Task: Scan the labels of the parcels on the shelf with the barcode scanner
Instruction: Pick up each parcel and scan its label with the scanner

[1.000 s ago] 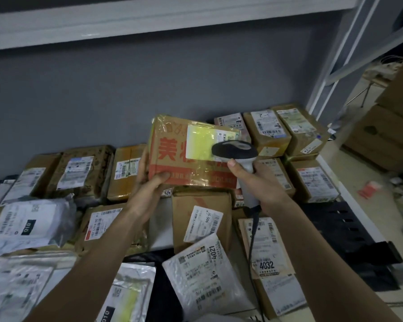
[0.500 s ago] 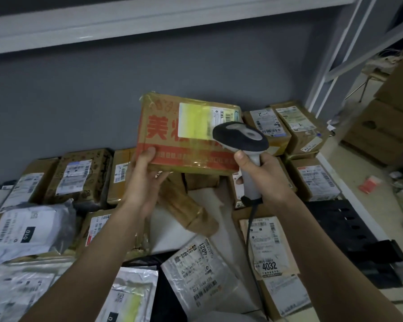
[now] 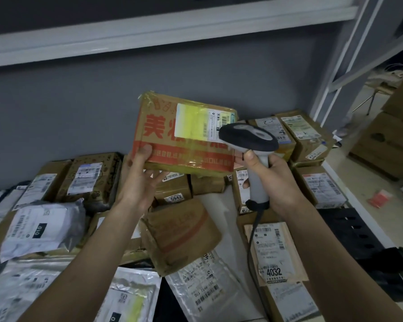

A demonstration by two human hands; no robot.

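Above a shelf (image 3: 221, 201) crowded with parcels, the left hand (image 3: 141, 180) grips the lower-left corner of a red-printed cardboard parcel (image 3: 168, 138), thumb on its face. At 3 o'clock of it, the right hand (image 3: 273, 180) wraps the barcode scanner (image 3: 249, 138) handle, head overlapping the yellow-lit label (image 3: 196, 122). A tilted box (image 3: 179, 235) lies at 6 o'clock.

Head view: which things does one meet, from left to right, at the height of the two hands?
Grey mailer bag marked 010 → left hand → raised red-printed carton → barcode scanner → right hand → small red item on the floor.
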